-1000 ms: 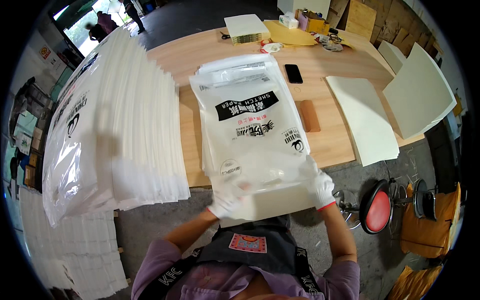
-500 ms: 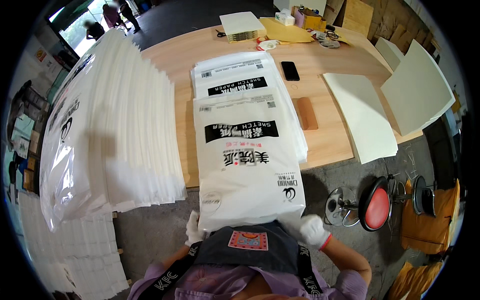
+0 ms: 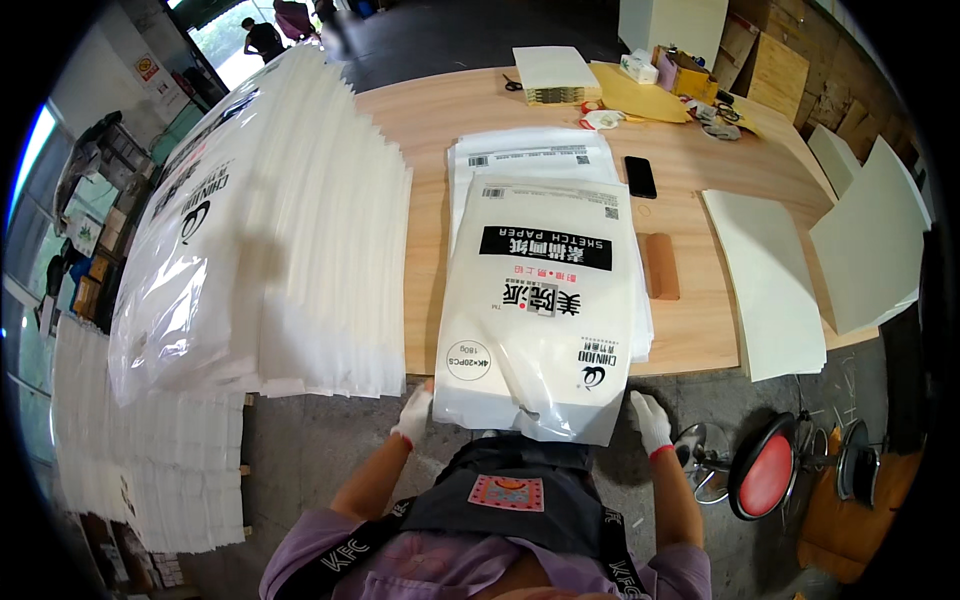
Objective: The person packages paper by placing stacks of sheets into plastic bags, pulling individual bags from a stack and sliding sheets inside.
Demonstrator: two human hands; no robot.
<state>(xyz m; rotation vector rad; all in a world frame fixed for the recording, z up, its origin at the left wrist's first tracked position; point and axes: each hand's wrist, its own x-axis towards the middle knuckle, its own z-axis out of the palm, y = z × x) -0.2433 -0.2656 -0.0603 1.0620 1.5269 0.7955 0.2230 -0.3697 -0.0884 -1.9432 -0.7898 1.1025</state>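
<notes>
A printed plastic bag of white paper sheets (image 3: 540,330) lies in front of me on a similar bagged pack (image 3: 530,150), its near end jutting past the table edge. The plastic is creased and loose at that end. My left hand (image 3: 415,412), in a white glove, is at the bag's left edge with its fingers stretched out and fingertips against the side. On the other side, my right hand (image 3: 651,418), also gloved, is open close to the right edge, fingers pointing forward and not wrapped round it.
Tall stacked plastic bags (image 3: 300,240) fill the table's left. On the wooden table (image 3: 440,105) are a phone (image 3: 640,177), a brown block (image 3: 662,267), scissors (image 3: 512,84) and white sheets (image 3: 765,290). A red-seated stool (image 3: 765,470) stands at right; people (image 3: 263,40) are far off.
My hands have moved forward from the bag's near corners to its sides, and the right has opened out. The view has shifted, so everything appears farther right.
</notes>
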